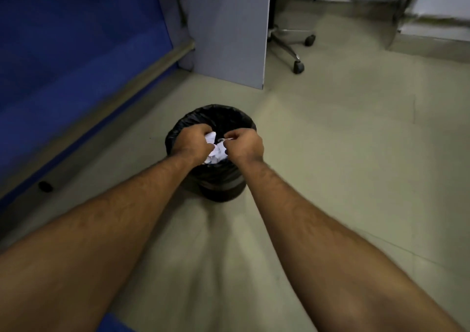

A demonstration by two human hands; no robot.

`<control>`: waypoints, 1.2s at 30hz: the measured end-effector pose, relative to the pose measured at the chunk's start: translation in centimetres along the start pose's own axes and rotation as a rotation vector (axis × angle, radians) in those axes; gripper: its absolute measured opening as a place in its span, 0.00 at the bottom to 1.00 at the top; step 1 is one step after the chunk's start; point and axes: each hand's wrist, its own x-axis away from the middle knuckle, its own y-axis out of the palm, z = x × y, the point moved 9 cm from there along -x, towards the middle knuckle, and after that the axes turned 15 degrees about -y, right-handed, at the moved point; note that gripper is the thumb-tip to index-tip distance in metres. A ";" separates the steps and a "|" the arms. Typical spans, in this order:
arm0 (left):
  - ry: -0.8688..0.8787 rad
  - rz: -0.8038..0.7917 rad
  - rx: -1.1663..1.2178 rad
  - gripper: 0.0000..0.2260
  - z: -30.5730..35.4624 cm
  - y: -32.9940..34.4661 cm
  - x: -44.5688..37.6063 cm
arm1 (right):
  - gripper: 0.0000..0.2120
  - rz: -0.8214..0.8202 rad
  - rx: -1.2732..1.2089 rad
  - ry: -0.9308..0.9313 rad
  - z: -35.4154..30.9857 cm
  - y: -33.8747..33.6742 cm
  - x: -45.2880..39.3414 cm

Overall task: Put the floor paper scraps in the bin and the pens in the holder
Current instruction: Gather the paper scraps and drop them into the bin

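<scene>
A small round bin (216, 118) lined with a black bag stands on the floor in the middle of the view. Both my hands hover over its opening. My left hand (192, 144) grips a bunch of crumpled white paper scraps (215, 149). My right hand (245, 144) has its fingers curled and pinches the same paper from the right side. The paper sits between the two hands, just above the bin's mouth. No pens or holder are in view.
A blue partition (76, 64) with a metal base rail runs along the left. A grey desk panel (229, 26) stands behind the bin, with an office chair's wheeled base (297, 51) to its right. A small dark object (45, 186) lies on the floor at left.
</scene>
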 end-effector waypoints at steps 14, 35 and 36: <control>0.345 -0.017 -0.559 0.12 -1.7 2.2 3.3 | 0.18 0.187 0.062 0.048 2.9 2.4 2.7; -0.299 -0.073 -0.071 0.13 -2.5 -10.7 4.9 | 0.09 0.083 -0.244 0.235 -10.8 1.0 1.7; -0.268 -0.069 -0.101 0.13 -1.1 -12.1 5.8 | 0.08 0.104 -0.230 0.221 -12.7 -0.9 2.1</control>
